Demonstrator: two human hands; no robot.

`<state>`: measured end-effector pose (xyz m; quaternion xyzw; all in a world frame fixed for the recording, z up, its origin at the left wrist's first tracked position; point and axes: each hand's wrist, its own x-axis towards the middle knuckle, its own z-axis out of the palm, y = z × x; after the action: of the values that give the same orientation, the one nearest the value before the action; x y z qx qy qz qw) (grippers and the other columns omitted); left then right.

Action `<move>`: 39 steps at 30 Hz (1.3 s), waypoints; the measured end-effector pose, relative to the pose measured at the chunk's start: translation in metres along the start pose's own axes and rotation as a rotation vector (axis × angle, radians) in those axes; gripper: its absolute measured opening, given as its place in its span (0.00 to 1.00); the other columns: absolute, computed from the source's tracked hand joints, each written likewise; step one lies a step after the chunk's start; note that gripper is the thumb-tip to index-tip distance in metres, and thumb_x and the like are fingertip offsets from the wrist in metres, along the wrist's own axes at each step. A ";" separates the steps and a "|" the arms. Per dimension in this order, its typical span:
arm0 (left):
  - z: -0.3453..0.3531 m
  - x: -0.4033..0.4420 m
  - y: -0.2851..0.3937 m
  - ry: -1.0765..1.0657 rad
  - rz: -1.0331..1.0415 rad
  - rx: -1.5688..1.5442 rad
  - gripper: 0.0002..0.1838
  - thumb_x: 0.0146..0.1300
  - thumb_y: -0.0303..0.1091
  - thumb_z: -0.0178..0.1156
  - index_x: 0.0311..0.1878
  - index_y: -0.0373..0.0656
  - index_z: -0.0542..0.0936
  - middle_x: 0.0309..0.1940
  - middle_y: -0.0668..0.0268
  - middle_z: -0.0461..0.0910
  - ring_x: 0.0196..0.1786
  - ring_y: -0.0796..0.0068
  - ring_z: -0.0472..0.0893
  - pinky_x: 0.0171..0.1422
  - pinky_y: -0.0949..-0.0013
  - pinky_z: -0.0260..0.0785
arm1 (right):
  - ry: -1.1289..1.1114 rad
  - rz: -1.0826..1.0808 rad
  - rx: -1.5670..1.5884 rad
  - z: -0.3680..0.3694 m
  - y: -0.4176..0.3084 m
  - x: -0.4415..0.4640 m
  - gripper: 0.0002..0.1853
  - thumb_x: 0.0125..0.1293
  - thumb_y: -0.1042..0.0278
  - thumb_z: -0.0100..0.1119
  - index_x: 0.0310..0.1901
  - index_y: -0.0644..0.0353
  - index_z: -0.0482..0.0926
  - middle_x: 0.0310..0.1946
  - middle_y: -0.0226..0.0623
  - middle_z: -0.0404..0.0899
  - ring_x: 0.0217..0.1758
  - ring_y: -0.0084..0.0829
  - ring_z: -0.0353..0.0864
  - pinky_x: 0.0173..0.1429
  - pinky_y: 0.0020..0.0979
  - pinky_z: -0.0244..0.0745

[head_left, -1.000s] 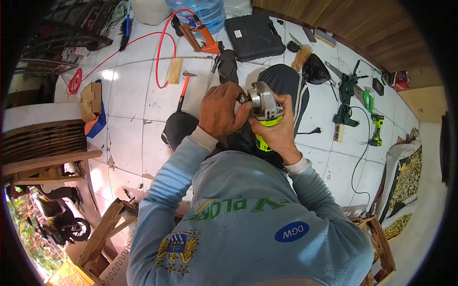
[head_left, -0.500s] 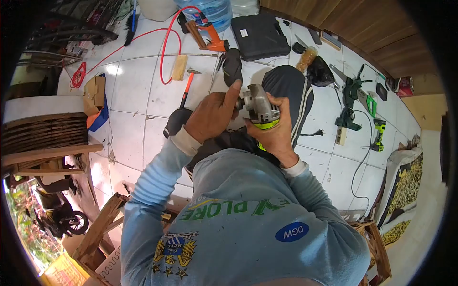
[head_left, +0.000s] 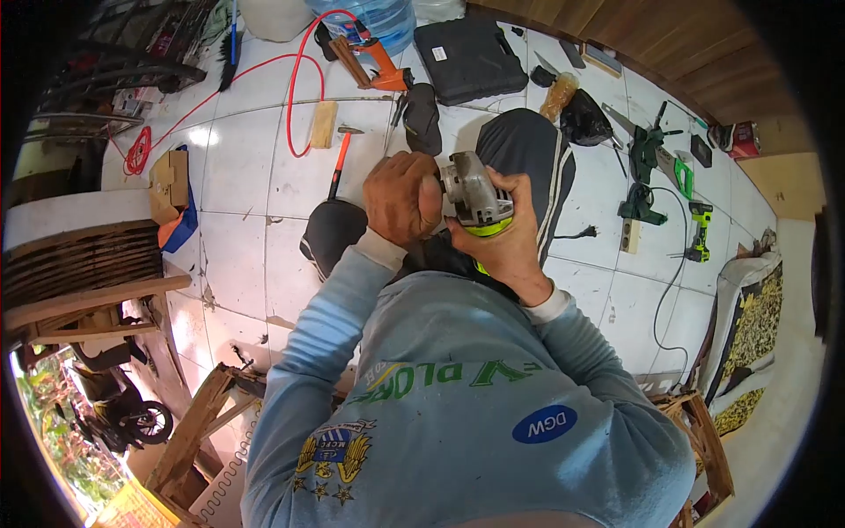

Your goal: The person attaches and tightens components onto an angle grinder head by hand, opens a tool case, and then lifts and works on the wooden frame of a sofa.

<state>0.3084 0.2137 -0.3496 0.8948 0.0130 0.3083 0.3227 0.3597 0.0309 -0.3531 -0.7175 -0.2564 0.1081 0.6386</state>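
Note:
Between my hands, above my lap, is an angle grinder (head_left: 476, 190) with a scuffed metal gear head and a lime-green body. My right hand (head_left: 509, 236) wraps around the body just below the head, thumb and fingers on opposite sides. On the spindle side of the head, my left hand (head_left: 401, 197) is closed with its fingers curled around the spindle end. Those fingers hide most of what they grip. Beyond my left hand lie a hammer (head_left: 341, 164) with an orange-and-black handle and a dark pouch-like object (head_left: 422, 120).
An orange nail gun (head_left: 387, 69) with a red hose lies ahead, beside a wood block (head_left: 323, 125) and a black tool case (head_left: 469, 60). To the right are a green-handled saw (head_left: 683, 176), a lime drill (head_left: 700, 232) and a cable. A cardboard box (head_left: 169, 187) stands left.
My left hand has rolled from a pointing pose with the index finger extended to a closed grip at the spindle. The grinder and right hand have barely shifted; the view has moved slightly.

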 end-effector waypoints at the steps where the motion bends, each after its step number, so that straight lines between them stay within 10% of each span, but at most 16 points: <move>1: 0.005 0.000 0.003 0.007 -0.061 -0.035 0.23 0.78 0.48 0.49 0.36 0.37 0.78 0.29 0.52 0.79 0.32 0.43 0.79 0.38 0.47 0.70 | 0.007 -0.016 -0.038 -0.001 -0.002 0.000 0.39 0.49 0.73 0.85 0.59 0.63 0.68 0.57 0.49 0.81 0.60 0.35 0.83 0.66 0.35 0.76; 15: 0.002 -0.020 0.025 -0.020 -0.711 -0.471 0.25 0.81 0.42 0.43 0.30 0.34 0.75 0.20 0.46 0.76 0.25 0.41 0.79 0.36 0.51 0.70 | 0.060 -0.153 -0.103 0.013 0.001 -0.008 0.40 0.42 0.75 0.85 0.59 0.64 0.73 0.50 0.46 0.80 0.54 0.41 0.85 0.59 0.35 0.79; 20: 0.001 -0.026 0.005 -0.114 -0.369 -0.021 0.29 0.82 0.48 0.41 0.24 0.40 0.67 0.15 0.57 0.71 0.20 0.50 0.73 0.34 0.52 0.70 | 0.086 -0.141 -0.170 0.016 0.000 -0.008 0.41 0.41 0.75 0.85 0.59 0.64 0.74 0.51 0.46 0.79 0.53 0.44 0.86 0.57 0.36 0.81; 22: -0.019 -0.007 0.003 -0.313 -0.687 -0.263 0.31 0.81 0.55 0.41 0.24 0.43 0.68 0.14 0.64 0.68 0.18 0.60 0.68 0.29 0.57 0.66 | 0.094 -0.230 -0.205 0.018 0.001 -0.005 0.40 0.40 0.74 0.85 0.59 0.64 0.75 0.51 0.46 0.79 0.51 0.46 0.86 0.55 0.37 0.82; 24: -0.048 0.021 0.016 -0.634 -1.513 -0.823 0.33 0.79 0.63 0.43 0.27 0.45 0.71 0.15 0.72 0.65 0.16 0.72 0.61 0.24 0.64 0.60 | 0.093 -0.270 -0.212 0.015 -0.001 -0.004 0.40 0.40 0.74 0.85 0.58 0.64 0.76 0.50 0.45 0.79 0.50 0.47 0.86 0.53 0.38 0.83; 28: -0.065 0.031 0.033 -0.703 -1.638 -0.848 0.36 0.78 0.70 0.39 0.20 0.52 0.63 0.14 0.75 0.56 0.15 0.79 0.54 0.22 0.68 0.52 | 0.066 -0.263 -0.165 0.020 -0.010 -0.008 0.39 0.40 0.73 0.84 0.58 0.63 0.77 0.51 0.46 0.79 0.49 0.47 0.87 0.49 0.38 0.85; 32: -0.025 -0.037 -0.006 -0.306 -0.121 0.338 0.20 0.79 0.34 0.52 0.65 0.31 0.67 0.38 0.52 0.79 0.35 0.57 0.79 0.41 0.53 0.74 | 0.059 -0.186 -0.099 0.019 -0.003 -0.005 0.40 0.40 0.72 0.85 0.59 0.62 0.75 0.51 0.46 0.80 0.52 0.46 0.87 0.54 0.38 0.83; 39: 0.030 -0.037 -0.011 0.050 -0.070 0.295 0.18 0.72 0.25 0.59 0.61 0.31 0.72 0.41 0.49 0.82 0.39 0.46 0.80 0.45 0.47 0.73 | 0.063 0.027 -0.066 0.007 0.001 0.000 0.40 0.42 0.72 0.85 0.58 0.61 0.73 0.51 0.48 0.83 0.56 0.46 0.86 0.60 0.38 0.79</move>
<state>0.2971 0.1971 -0.3943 0.9235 0.0976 0.3137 0.1979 0.3564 0.0365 -0.3548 -0.7446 -0.2297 0.0856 0.6209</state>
